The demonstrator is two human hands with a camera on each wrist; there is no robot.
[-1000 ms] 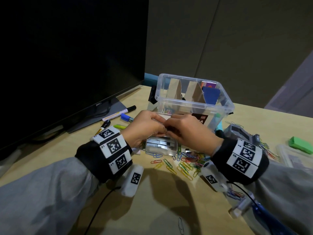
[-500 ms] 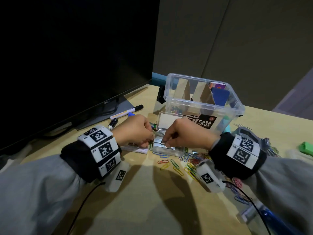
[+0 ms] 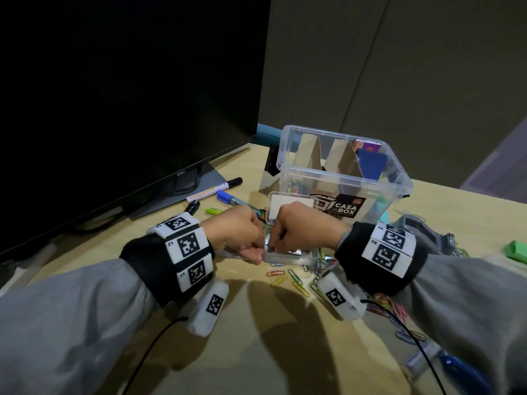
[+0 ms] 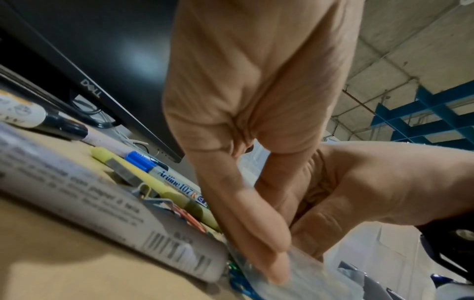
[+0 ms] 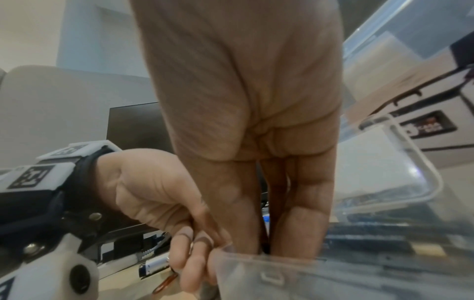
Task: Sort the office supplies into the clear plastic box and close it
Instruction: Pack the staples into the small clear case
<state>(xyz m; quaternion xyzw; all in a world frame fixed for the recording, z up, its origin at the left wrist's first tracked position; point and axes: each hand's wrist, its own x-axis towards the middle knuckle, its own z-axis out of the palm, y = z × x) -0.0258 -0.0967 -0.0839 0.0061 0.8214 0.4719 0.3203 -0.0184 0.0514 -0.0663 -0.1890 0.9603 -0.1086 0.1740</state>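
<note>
The clear plastic box stands open at the back of the desk, with cardboard dividers and a few supplies inside. In front of it lies a small clear case of silver staples, its lid tilted up. My left hand grips the case's left corner with curled fingers. My right hand reaches down into the case, thumb and finger pressed together on a staple strip that is mostly hidden. Coloured paper clips lie scattered just in front.
A black monitor fills the left. Markers and a yellow highlighter lie by its stand, and a printed flat packet lies under my left wrist. A grey device and a green item sit to the right.
Both hands came down from in front of the big box to the small staple case. My right fingers now dip into it, and its raised lid shows behind them.
</note>
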